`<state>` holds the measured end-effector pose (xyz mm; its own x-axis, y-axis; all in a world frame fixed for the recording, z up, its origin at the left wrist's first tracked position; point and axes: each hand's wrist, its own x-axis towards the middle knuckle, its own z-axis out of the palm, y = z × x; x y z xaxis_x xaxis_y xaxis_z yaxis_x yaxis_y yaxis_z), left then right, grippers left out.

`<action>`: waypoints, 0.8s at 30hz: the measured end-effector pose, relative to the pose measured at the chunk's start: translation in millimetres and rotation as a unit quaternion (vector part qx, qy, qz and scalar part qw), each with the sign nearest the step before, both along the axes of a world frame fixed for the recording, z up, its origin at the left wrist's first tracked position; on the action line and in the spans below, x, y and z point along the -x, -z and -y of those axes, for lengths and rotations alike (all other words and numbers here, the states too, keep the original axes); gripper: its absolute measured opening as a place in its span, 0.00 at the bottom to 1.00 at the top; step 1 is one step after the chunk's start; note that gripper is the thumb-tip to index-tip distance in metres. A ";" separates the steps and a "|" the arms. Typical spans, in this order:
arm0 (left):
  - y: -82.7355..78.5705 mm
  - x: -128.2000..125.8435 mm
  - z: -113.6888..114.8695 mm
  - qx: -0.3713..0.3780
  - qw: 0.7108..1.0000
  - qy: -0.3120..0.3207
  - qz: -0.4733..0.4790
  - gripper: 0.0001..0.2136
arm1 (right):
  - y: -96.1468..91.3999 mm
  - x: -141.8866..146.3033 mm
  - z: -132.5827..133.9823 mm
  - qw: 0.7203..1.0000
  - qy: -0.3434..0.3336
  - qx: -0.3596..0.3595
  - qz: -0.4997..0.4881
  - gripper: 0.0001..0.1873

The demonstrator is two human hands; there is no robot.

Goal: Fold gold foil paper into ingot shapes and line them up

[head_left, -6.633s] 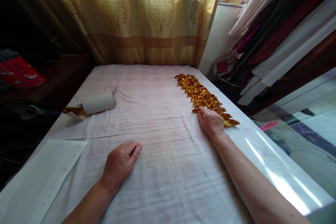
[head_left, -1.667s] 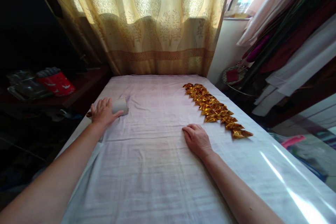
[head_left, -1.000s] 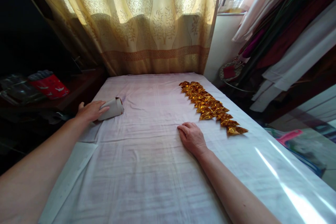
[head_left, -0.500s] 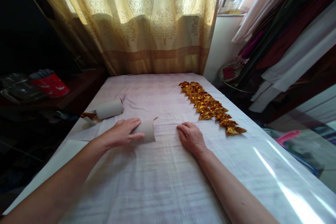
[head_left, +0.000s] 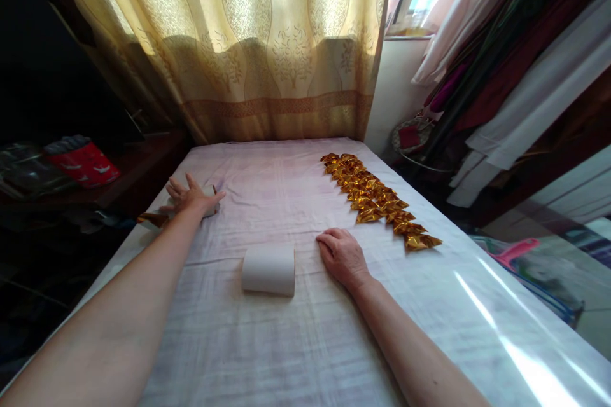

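My left hand (head_left: 189, 198) reaches to the far left of the cloth, its fingers spread over a pale paper roll (head_left: 209, 202). It covers most of the roll, so the contact under the palm is hidden. A piece with a golden-brown face (head_left: 151, 219) lies by that roll's left end. Nearer me, a curled white sheet of paper (head_left: 268, 270) rests untouched on the cloth, arched upward. My right hand (head_left: 344, 257) lies to the right of this sheet with its fingers curled in, and nothing shows in them. Beyond it runs a row of shiny gold folded foil pieces (head_left: 365, 189).
A white, faintly checked cloth (head_left: 267, 356) covers the table. Patterned yellow curtains (head_left: 286, 63) hang behind it. On the left are a dark cabinet and a red container (head_left: 86, 162). Clothes on a rack (head_left: 515, 95) and a pink handle (head_left: 518, 251) are at the right.
My left hand has let go of the curled paper and moved left and away to the paper roll. The curled sheet now lies nearer me. My right hand stays resting; the view has shifted slightly.
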<state>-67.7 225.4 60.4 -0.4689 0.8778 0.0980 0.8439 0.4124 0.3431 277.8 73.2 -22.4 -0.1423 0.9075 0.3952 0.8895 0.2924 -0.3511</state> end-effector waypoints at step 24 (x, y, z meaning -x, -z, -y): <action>-22.9 11.5 -12.6 0.042 0.987 0.122 -0.094 0.42 | 1.2 -0.1 -2.0 1.000 0.004 0.011 -0.019 0.11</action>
<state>-79.2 238.0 83.3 -0.2222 0.9713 0.0849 0.9674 0.2088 0.1436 277.8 75.1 -23.5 -0.1210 0.9169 0.3803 0.8779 0.2777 -0.3902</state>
